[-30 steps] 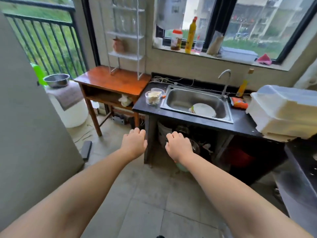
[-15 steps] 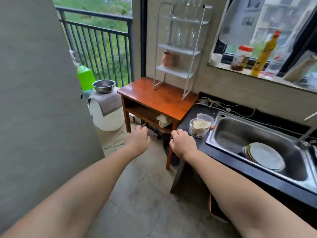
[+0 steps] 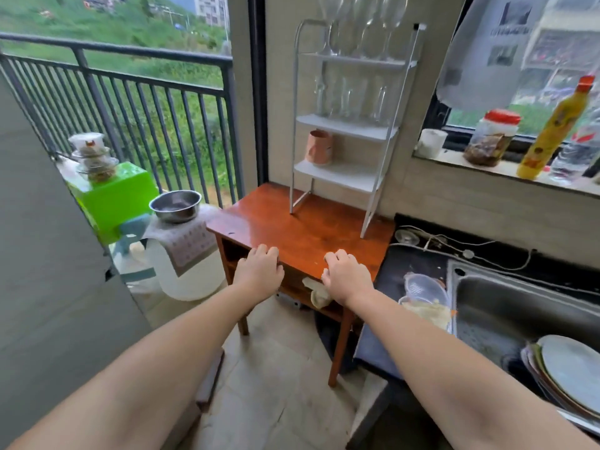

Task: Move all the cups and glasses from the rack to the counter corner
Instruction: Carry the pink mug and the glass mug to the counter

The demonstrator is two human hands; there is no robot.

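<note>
A white three-shelf rack (image 3: pixel 349 128) stands at the back of a red-brown wooden table (image 3: pixel 292 228). Its top shelf holds several clear stemmed glasses (image 3: pixel 363 24). Several clear tumblers (image 3: pixel 350 99) fill the middle shelf, and one pink mug (image 3: pixel 319 147) sits on the bottom shelf. My left hand (image 3: pixel 259 271) and my right hand (image 3: pixel 347 277) hover palm down over the table's front edge, fingers loosely curled, holding nothing. Both hands are well short of the rack.
Right of the table is a black counter (image 3: pixel 409 271) with a clear lidded container (image 3: pixel 425 297), cables and a steel sink (image 3: pixel 519 306) holding plates (image 3: pixel 571 371). Bottles and a jar line the window sill (image 3: pixel 487 167). At left are a steel bowl (image 3: pixel 175 206), a green box and a balcony railing.
The view has swung left and closer to the rack. Both hands, earlier out over the floor, now reach the wooden table's front edge.
</note>
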